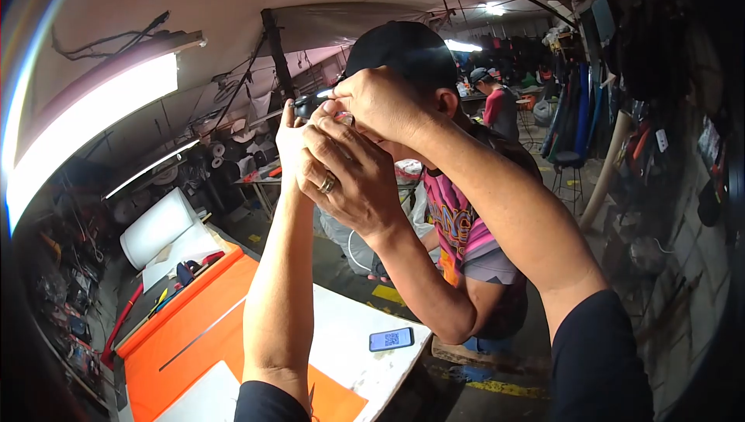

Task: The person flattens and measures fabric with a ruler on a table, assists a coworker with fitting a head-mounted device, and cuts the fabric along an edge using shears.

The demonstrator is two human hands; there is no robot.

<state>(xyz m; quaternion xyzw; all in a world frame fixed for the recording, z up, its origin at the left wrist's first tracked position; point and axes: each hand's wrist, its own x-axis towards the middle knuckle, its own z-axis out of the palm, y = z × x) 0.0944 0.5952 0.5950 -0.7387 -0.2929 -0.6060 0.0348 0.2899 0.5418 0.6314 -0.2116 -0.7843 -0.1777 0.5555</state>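
Both of my arms are raised toward the head of a person in a black cap. My left hand is at a small black rounded object before the person's face, its fingertips closed on the edge. Much of that hand is behind the other person's ringed hand, which is also at the object. My right hand has its fingers curled in beside the cap's front, close to the same object. What its fingertips pinch is hidden.
Below lies a white table with orange material, a phone and a ruler-like strip. A white roll rests at its far left. Another person stands farther back, near a stool.
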